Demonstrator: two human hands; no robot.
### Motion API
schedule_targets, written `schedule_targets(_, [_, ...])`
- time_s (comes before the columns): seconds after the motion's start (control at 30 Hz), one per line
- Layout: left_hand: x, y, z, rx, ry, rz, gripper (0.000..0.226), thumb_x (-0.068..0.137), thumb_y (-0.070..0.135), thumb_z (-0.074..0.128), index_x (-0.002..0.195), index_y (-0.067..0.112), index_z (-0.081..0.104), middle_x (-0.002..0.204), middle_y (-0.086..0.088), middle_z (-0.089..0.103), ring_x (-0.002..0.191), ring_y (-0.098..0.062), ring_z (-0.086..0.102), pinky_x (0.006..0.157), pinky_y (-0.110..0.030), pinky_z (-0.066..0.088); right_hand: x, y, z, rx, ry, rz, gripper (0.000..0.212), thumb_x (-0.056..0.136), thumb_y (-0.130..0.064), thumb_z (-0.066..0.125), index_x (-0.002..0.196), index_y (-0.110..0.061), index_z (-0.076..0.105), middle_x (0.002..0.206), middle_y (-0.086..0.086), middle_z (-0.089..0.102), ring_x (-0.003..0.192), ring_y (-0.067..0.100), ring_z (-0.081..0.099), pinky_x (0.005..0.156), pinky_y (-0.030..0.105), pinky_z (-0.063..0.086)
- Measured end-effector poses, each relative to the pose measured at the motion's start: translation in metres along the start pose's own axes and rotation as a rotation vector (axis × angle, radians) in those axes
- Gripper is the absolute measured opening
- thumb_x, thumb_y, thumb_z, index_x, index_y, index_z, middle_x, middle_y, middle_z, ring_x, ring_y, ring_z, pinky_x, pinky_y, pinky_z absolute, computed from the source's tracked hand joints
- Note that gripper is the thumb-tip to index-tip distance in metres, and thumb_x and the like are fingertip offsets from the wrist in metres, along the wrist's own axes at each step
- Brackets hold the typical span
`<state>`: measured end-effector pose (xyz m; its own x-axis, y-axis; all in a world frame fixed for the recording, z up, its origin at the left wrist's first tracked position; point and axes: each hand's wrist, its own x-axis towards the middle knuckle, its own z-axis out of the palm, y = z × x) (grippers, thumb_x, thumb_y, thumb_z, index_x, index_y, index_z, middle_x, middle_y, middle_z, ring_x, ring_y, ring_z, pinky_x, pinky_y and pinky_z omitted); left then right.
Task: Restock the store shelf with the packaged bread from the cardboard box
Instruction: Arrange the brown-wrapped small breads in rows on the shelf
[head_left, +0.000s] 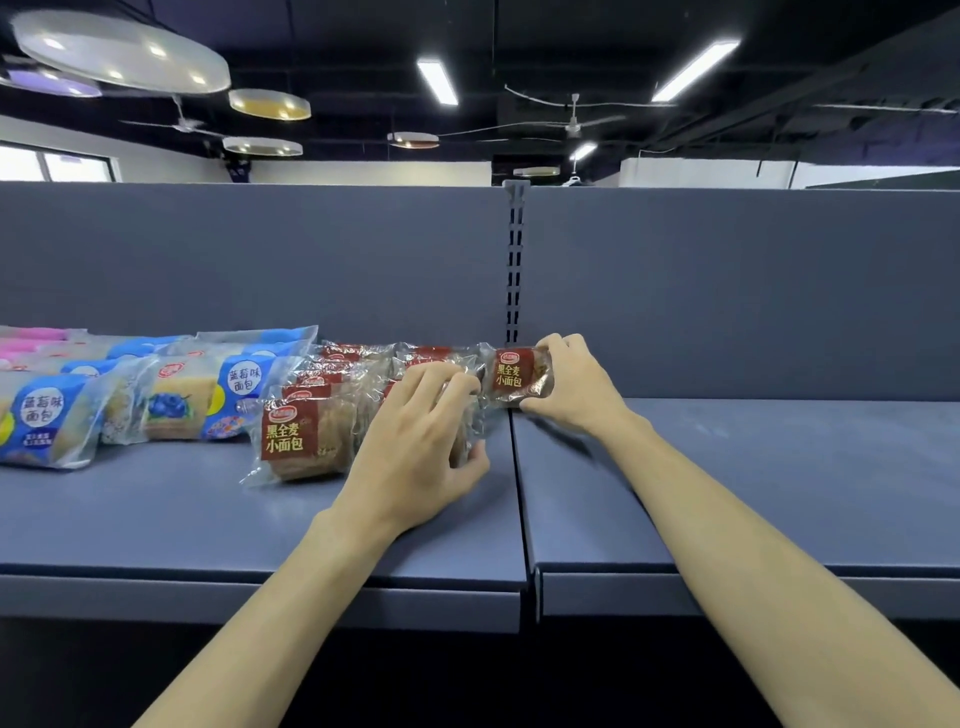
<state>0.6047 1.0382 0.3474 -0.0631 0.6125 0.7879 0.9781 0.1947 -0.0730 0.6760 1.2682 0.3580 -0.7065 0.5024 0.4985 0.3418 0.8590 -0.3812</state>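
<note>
Grey store shelf, top tier. Right hand pinches a red-labelled bread packet at the rear, by the shelf seam. Left hand curls over a front packet in the red-label rows. Blue-labelled packets lie further left.

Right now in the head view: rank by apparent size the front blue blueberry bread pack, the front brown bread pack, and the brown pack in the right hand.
1. Front blue pack, cut off at the frame edge.
2. Front brown pack.
3. Brown pack held by the right hand; it sits farther back, so its smallness may be partly distance.
</note>
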Motion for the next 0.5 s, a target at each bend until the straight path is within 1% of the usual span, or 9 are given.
schedule_targets(0.23, [-0.0021, 0.0005, 0.0005, 0.000, 0.006, -0.016, 0.037, 0.076, 0.025, 0.063, 0.109, 0.010, 0.057, 0.110, -0.003, 0.054, 0.104, -0.026, 0.049, 0.092, -0.035, 0.044, -0.0031, -0.0027, 0.0046, -0.023, 0.017, -0.012, 0.065, 0.074, -0.032, 0.082, 0.126, -0.019, 0.045, 0.125, 0.001, 0.039, 0.106, 0.027, 0.054, 0.089, 0.042, 0.051])
schedule_targets(0.37, [-0.0017, 0.0001, 0.0004, -0.002, 0.018, -0.021, 0.036, 0.075, 0.023, 0.064, 0.107, 0.010, 0.057, 0.108, -0.003, 0.054, 0.102, -0.027, 0.049, 0.091, -0.036, 0.044, -0.0053, -0.0036, 0.0029, -0.057, 0.025, -0.005, 0.065, 0.072, -0.039, 0.080, 0.124, -0.024, 0.045, 0.125, -0.003, 0.039, 0.103, 0.024, 0.055, 0.082, 0.039, 0.051])
schedule_targets(0.5, [-0.0019, -0.0004, 0.0007, -0.009, 0.017, -0.019, 0.034, 0.075, 0.023, 0.062, 0.106, 0.010, 0.056, 0.105, -0.002, 0.054, 0.101, -0.026, 0.049, 0.091, -0.037, 0.044, -0.0075, -0.0040, 0.0006, -0.076, 0.040, 0.009, 0.065, 0.071, -0.043, 0.081, 0.124, -0.027, 0.046, 0.126, -0.004, 0.040, 0.103, 0.023, 0.056, 0.083, 0.038, 0.050])
